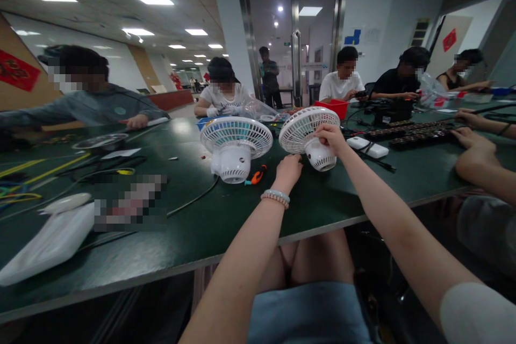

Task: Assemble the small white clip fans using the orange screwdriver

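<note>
Two white fan heads with round grilles rest on the green table. My right hand is closed on the right fan head, its fingers at the rear of the grille above the vented motor housing. Just left of that housing is my left hand, with curled fingers; whatever it may hold is too small to make out. The left fan head stands untouched, its housing on the table. Between it and my left hand lies an orange and black tool.
Across the green table several people sit working. A red bin stands behind the fans. To the right are a white box with a black cable and long dark strips. A white tray lies at left.
</note>
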`<state>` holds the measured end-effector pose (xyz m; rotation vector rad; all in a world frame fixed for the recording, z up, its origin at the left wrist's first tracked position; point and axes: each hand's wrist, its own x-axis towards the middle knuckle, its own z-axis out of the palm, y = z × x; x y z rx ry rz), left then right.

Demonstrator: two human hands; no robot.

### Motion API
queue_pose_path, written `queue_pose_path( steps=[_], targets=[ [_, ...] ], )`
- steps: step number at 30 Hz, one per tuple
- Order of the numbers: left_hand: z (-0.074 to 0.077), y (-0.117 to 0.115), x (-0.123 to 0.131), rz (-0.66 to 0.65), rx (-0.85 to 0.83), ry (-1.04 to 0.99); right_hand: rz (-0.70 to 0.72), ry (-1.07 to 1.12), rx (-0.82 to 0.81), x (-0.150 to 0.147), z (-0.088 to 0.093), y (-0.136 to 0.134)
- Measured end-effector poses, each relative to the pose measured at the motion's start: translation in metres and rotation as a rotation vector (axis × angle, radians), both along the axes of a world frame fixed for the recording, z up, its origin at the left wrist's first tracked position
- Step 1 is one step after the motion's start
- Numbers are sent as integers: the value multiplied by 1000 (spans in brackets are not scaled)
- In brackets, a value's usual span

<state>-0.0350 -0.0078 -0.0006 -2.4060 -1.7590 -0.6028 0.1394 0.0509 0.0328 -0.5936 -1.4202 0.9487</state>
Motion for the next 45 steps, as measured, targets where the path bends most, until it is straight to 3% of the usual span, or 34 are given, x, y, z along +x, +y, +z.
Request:
queue_pose_path(
  steps=[5, 15, 24, 45],
  targets=[
    [2, -2, 1, 2, 86, -105, 52, 72, -51, 2, 3, -3],
    [5, -5, 5, -118, 222, -188, 59, 67, -89, 3, 5, -2],
    [3, -1, 5, -191, 236, -229, 77, 110, -102, 5, 3, 0],
    [10, -7, 5, -165, 246, -290, 101, 137, -128, 6, 7, -4]
  ],
)
